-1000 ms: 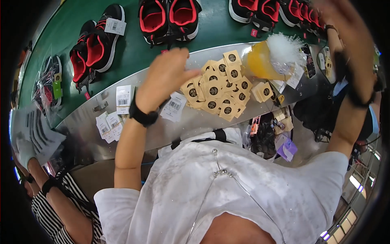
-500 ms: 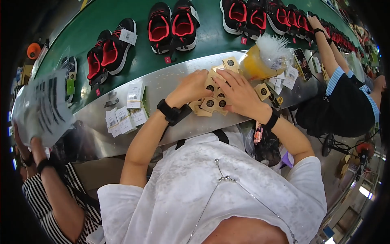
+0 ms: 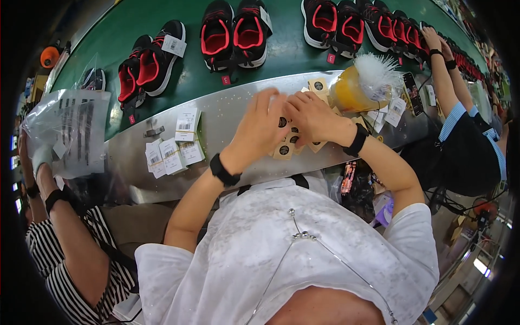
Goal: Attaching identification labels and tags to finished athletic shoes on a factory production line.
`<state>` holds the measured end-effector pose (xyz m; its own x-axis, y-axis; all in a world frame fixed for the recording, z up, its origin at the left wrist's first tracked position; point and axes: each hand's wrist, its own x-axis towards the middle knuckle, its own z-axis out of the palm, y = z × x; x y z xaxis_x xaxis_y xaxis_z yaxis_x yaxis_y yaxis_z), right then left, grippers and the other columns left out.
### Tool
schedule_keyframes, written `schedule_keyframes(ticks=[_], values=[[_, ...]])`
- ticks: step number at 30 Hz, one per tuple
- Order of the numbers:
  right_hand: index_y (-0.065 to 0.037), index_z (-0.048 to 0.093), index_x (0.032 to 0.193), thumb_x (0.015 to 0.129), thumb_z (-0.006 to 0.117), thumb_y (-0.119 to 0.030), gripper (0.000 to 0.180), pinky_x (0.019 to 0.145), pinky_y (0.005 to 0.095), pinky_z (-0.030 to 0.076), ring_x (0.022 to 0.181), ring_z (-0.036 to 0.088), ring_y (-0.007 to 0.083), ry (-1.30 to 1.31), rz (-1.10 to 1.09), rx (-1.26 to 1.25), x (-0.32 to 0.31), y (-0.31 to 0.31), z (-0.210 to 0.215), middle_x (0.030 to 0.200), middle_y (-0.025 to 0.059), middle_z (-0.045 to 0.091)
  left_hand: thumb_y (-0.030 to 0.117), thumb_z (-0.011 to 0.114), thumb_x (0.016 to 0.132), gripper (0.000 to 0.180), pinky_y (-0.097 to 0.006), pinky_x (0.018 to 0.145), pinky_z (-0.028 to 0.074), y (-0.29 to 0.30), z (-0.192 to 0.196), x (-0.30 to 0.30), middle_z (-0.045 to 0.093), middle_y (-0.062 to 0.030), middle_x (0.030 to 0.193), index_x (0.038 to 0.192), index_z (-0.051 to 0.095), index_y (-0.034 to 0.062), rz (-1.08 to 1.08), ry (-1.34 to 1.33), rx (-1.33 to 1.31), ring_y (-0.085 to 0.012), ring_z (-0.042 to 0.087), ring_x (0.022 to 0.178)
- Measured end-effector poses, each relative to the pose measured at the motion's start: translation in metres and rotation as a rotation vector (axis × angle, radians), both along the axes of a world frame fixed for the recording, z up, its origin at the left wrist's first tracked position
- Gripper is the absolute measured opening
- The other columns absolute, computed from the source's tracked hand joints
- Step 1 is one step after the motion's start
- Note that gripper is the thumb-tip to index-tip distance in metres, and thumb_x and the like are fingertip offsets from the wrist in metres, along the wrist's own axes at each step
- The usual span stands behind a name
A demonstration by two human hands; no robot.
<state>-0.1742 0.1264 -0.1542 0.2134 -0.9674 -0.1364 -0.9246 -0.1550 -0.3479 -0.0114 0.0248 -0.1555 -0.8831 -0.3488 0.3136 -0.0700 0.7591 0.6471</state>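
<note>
A loose pile of small tan square tags (image 3: pixel 283 151), each with a round black print, lies on the metal ledge in front of me. My left hand (image 3: pixel 259 127) is raised over the pile's left side, its fingers smeared by motion. Close against it, my right hand (image 3: pixel 320 120) bends its fingers inward over the tags. What sits between those fingertips is hidden. More tan tags (image 3: pixel 318 85) show beyond the right hand.
Banded white label stacks (image 3: pixel 172 155) lie left on the metal ledge (image 3: pixel 222 116). A yellow container with white plastic fasteners (image 3: pixel 374 76) stands right, near a phone (image 3: pixel 413 93). Black-and-red shoes (image 3: pixel 234 35) line the green belt (image 3: pixel 189 16). Co-workers flank me; the left one holds a plastic bag (image 3: pixel 70 130).
My left hand has lifted off the tags and turned more upright. My right hand's fingers have drawn in toward it. The left co-worker's bag has shifted slightly, and the view has moved a little.
</note>
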Motion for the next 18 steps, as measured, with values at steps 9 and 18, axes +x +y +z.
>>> schedule_keyframes(ticks=[9, 18], values=[[-0.007, 0.048, 0.112, 0.048, 0.082, -0.023, 0.074, 0.082, 0.0368, 0.038, 0.099, 0.05, 0.0268, -0.098, 0.06, 0.081, -0.005, -0.014, 0.001, 0.099, 0.0092, 0.053, 0.011, 0.062, 0.072, 0.02, -0.032, 0.067, 0.046, 0.032, -0.015, 0.03, 0.05, -0.0067, 0.093, 0.09, 0.054, 0.0049, -0.315, -0.107, -0.204, -0.0211, 0.053, 0.084], [-0.004, 0.047, 0.11, 0.058, 0.074, -0.013, 0.059, 0.08, 0.0368, 0.045, 0.097, 0.052, 0.031, -0.358, -0.027, 0.276, -0.009, -0.017, 0.007, 0.098, 0.0137, 0.052, 0.008, 0.058, 0.071, 0.022, -0.031, 0.067, 0.047, 0.035, -0.014, 0.029, 0.047, -0.0071, 0.088, 0.092, 0.054, 0.0029, -0.295, -0.067, -0.215, -0.0215, 0.052, 0.082]])
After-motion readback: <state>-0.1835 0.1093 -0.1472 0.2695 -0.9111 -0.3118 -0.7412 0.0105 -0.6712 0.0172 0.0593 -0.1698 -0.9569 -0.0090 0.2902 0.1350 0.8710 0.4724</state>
